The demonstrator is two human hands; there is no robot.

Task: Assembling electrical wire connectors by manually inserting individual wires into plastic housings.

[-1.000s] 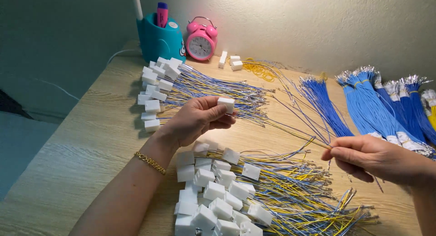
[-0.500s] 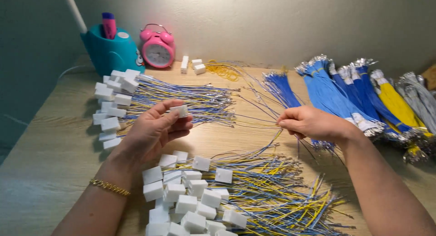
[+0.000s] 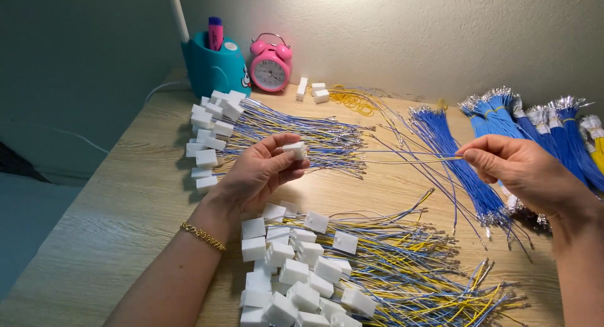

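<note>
Pinching a small white plastic connector [image 3: 294, 150] between thumb and fingertips, the left hand [image 3: 261, 173] holds it raised above the bench [image 3: 126, 207], roughly at the centre of the view. The right hand [image 3: 525, 173], at about 3 o'clock from it, is closed on the far ends of thin wires [image 3: 402, 156], blue and yellow, that run nearly level between the two hands toward the connector; whether they are seated in it cannot be told.

By its look, the connector should be light, rigid and smooth-sided, so a fingertip grip on its flat faces seems the surest hold. The wires look slack and springy, apt to bend or slip, and are best taken near their metal tips.

At 6 o'clock from the left hand lies a heap of finished harnesses [image 3: 352, 276], white blocks with blue and yellow leads. At 11 o'clock a second, neater row of harnesses [image 3: 251, 122] fans out. Bundles of loose blue wires [image 3: 453, 151] lie at 2 o'clock, near the right hand. A teal pen cup [image 3: 214, 69] and a pink alarm clock [image 3: 270, 66] stand at 12 o'clock against the wall.
</note>
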